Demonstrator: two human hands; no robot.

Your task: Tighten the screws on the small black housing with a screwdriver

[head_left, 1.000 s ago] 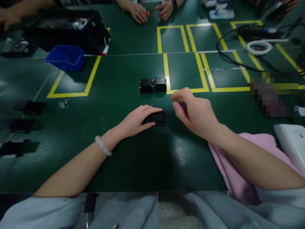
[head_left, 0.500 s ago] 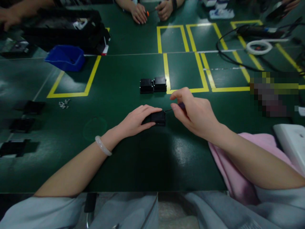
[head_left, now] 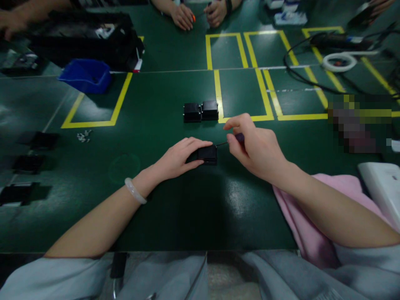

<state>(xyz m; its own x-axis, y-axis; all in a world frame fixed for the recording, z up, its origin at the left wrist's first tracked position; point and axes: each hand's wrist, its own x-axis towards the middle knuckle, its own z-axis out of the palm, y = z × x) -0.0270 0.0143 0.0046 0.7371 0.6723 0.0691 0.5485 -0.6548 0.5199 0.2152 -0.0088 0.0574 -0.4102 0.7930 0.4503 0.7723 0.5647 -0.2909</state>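
My left hand (head_left: 184, 156) grips a small black box (head_left: 208, 154) on the green table, thumb along its near side and fingers along its far side. In my right hand (head_left: 256, 146) is a screwdriver (head_left: 240, 137), held by its dark handle. Its thin shaft points left, and the tip meets the box's right side near the far corner. Beyond my hands stand two similar black boxes, a left one (head_left: 191, 112) and a right one (head_left: 210, 110), side by side with small screws at their ends. A small pile of screws (head_left: 83, 136) lies to the left.
Several black parts (head_left: 28, 164) sit at the far left. A blue bin (head_left: 86, 76) stands before a large black tray (head_left: 84, 37). Co-workers' hands (head_left: 200, 16) are across the table. A pink cloth (head_left: 340, 187) and a white device (head_left: 383, 187) lie right; cables (head_left: 290, 68) lie behind.
My right hand has shifted very slightly, with the screwdriver's tip still at the box. My left hand and the box have stayed in place.
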